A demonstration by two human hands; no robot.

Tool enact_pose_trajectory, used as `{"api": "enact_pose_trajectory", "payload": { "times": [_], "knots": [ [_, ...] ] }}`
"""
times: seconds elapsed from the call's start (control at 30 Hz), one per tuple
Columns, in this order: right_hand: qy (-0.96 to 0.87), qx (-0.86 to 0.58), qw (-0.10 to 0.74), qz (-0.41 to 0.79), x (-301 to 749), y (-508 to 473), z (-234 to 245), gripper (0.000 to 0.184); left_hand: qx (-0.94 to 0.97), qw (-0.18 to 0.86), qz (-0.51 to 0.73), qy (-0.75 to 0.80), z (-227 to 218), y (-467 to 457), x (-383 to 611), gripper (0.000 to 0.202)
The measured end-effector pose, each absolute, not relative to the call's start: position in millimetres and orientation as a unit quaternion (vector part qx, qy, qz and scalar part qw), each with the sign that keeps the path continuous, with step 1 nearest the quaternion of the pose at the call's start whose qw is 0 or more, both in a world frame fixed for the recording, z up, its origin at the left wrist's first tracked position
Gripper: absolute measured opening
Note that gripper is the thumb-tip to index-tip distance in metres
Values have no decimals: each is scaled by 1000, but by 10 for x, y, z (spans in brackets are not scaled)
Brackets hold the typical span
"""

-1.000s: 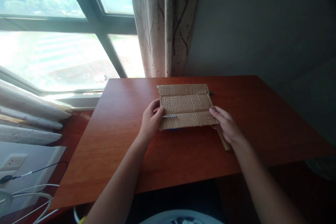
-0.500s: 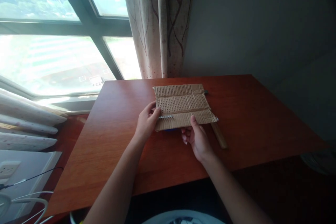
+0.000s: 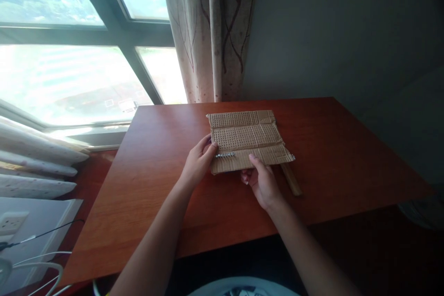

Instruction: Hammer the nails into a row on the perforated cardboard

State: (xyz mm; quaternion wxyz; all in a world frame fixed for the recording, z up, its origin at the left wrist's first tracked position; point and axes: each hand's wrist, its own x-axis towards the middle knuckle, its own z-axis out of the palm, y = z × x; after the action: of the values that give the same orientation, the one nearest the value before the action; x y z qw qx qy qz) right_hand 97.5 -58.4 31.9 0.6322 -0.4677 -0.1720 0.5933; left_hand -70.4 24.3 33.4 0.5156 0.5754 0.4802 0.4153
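Note:
Both hands hold a creased sheet of brown cardboard (image 3: 244, 136) above the table. Rows of small holes cover its far and middle panels. My left hand (image 3: 199, 162) grips the left edge, thumb on top and fingers underneath. My right hand (image 3: 262, 182) pinches the near edge, its thumb on the upper face and its curled fingers below. Close to my left thumb runs a short row of small shiny silver pieces (image 3: 225, 155), too small to name. A flat wooden strip or handle (image 3: 292, 179) sticks out from beneath the sheet at the right; its far end is hidden.
The reddish-brown wooden table (image 3: 347, 157) spreads beneath my arms. Behind it hang patterned curtains (image 3: 215, 32) beside a bright window (image 3: 69, 78) and a grey wall. A socket (image 3: 13, 223) and white cables (image 3: 41, 263) are at lower left. Part of a pale round rim (image 3: 243, 281) shows at the bottom.
The cardboard and my left hand have shifted slightly to the right. A bit of blue under the near edge and a dark tip by the far right corner are now covered.

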Motion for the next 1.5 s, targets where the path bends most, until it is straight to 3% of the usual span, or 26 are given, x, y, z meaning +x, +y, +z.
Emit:
{"api": "enact_pose_trajectory", "payload": {
  "times": [0.23, 0.5, 0.77, 1.1, 1.27, 1.33, 1.5],
  "knots": [
    [-162, -479, 681, 530, 1276, -599, 405, 29, 568, 566, 394, 448, 426, 218, -360, 60],
    [-178, -505, 720, 441, 2199, -443, 504, 30, 657, 532, 391, 365, 456, 484, 682, 49],
    [-171, -543, 706, 422, 2858, -224, 393, 33, 649, 564, 336, 384, 286, 708, 1441, 43],
    [-174, -567, 686, 422, 2894, -294, 250, 46, 634, 560, 347, 403, 158, 816, 1440, 56],
    [-190, -569, 740, 304, 2556, -682, 302, 30, 626, 528, 381, 429, 78, 798, 906, 44],
    [-272, -583, 718, 267, 2248, -786, 332, 25, 629, 526, 378, 431, 39, 768, 600, 31],
    [-499, -563, 501, 428, 1289, -452, 282, 18, 633, 519, 376, 434, -10, 621, -88, 32]
  ]
}}
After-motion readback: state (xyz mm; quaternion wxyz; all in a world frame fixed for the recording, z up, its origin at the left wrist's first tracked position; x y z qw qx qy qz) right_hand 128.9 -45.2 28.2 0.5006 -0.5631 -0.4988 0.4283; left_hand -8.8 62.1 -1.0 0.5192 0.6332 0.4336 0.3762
